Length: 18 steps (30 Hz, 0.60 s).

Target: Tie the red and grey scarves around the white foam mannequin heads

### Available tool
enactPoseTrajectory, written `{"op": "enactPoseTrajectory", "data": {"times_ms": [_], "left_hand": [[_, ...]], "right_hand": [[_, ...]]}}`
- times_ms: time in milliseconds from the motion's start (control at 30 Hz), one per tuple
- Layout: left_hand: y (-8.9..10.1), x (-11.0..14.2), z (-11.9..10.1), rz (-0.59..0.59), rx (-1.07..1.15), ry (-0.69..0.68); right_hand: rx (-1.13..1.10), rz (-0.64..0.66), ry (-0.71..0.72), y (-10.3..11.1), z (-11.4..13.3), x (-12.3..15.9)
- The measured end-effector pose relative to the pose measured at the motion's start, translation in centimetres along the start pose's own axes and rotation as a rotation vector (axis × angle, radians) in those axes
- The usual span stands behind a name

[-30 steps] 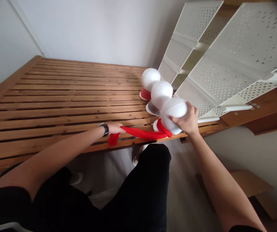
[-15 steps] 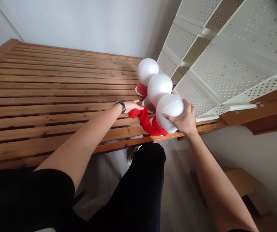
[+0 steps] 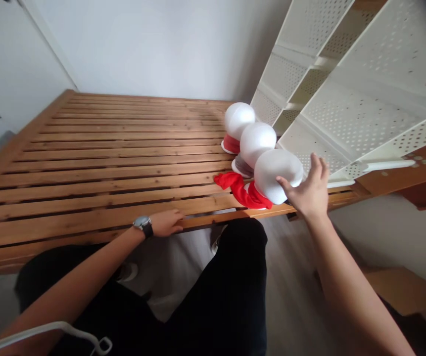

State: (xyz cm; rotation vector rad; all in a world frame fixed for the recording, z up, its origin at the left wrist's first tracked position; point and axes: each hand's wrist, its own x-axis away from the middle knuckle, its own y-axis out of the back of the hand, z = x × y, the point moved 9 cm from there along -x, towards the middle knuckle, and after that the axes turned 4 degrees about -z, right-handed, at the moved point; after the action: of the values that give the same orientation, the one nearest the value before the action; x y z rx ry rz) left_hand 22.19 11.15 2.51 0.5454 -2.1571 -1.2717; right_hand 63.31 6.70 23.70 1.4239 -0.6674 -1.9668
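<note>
- Front ball, white, 1 pc.: found at R end of slatted bench, nr front edge. Judged light, stiff, smooth, poss. slippery, easily dented. Hold best taken w/ spread fingers on opp. sides.
- Red cloth, 1 pc.: gathered at foot of front ball, tail laid out L on bench. Judged soft, limp, v. light. Hold best taken at loose end.
- R hand: placed at R side of front ball. Fingers spread apart, thumb held over near face of ball; whether ball is touched can't be told.
- L hand: placed at front edge of bench. Fingers slightly curled, close together, thumb apart; nothing seen held.
- Middle ball & back ball, white, 1 ea.: set in row behind front ball; room there judged scant.
- Rack, white, perforated: stood just beside balls on R; tight.
- Edges: floor seen past front edge; roll-off poss. Most room judged to L, along bench.
</note>
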Motion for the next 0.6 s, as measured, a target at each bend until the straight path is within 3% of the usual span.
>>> {"op": "enactPoseTrajectory", "data": {"times_ms": [100, 167, 233, 300, 400, 467, 533, 600], "left_hand": [[-0.4, 7.4, 2.0, -0.132, -0.086, 0.113], [0.1, 11.2, 3.7, -0.265, -0.156, 0.229], [0.7, 13.9, 5.4, -0.407, -0.188, 0.322], [0.9, 15.7, 7.2, -0.528, -0.179, 0.404], [0.3, 16.7, 9.7, -0.606, -0.150, 0.500], [-0.3, 16.2, 10.6, -0.610, -0.156, 0.515], [-0.7, 15.3, 10.9, -0.607, -0.172, 0.513], [-1.0, 14.3, 11.2, -0.593, -0.179, 0.510]], "right_hand": [[-0.078, -0.061, 0.051, 1.8, 4.9, 2.8], [-0.153, -0.052, 0.052, 1.1, 8.2, 5.8], [-0.228, 0.004, 0.044, -1.3, 11.4, 9.5], [-0.307, 0.114, 0.055, -5.1, 14.4, 13.1], [-0.396, 0.364, 0.082, -11.7, 18.0, 17.2], [-0.393, 0.547, 0.094, -15.7, 19.3, 18.4], [-0.329, 0.648, 0.089, -18.5, 19.6, 18.5], [-0.253, 0.669, 0.103, -20.3, 19.7, 18.0]]}}
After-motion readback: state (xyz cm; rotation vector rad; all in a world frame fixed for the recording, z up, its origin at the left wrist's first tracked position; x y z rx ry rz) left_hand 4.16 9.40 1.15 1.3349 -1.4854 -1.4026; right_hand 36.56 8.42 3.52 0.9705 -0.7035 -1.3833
